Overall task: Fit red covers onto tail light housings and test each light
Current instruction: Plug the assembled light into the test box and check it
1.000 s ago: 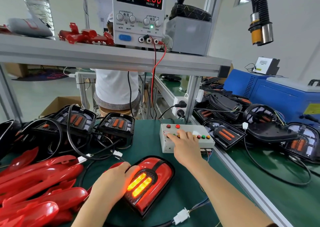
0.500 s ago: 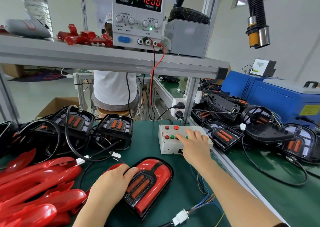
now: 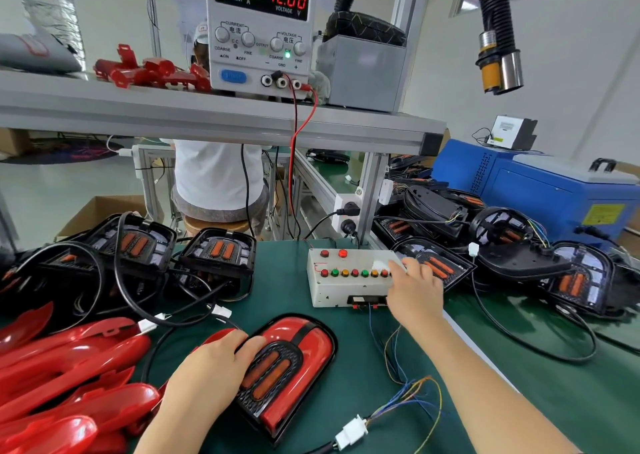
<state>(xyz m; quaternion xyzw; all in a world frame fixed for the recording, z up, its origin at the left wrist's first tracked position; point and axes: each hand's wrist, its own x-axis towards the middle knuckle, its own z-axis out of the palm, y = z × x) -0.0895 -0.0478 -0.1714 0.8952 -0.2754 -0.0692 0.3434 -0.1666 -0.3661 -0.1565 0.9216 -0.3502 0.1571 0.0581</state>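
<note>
A tail light with its red cover fitted (image 3: 294,367) lies on the green mat in front of me, its two orange strips unlit. My left hand (image 3: 211,374) rests on its left side, fingers over the cover's edge. My right hand (image 3: 412,291) reaches to the right end of the white test box (image 3: 346,280), fingertips at the last buttons in its coloured row. A white connector (image 3: 351,431) with coloured wires lies below the light. Loose red covers (image 3: 69,367) are heaped at the left.
Bare black housings with cables stand at the back left (image 3: 138,246) and pile up at the right (image 3: 519,256). On the shelf above sits a power supply (image 3: 259,31) reading 0.086 A and 12.00 V. A blue machine (image 3: 554,190) stands far right. A person sits behind the bench.
My right hand has moved rightward along the button row. The light's orange strips glowed a second ago and are dark now. The current reading changed from 0.007 to 0.086.
</note>
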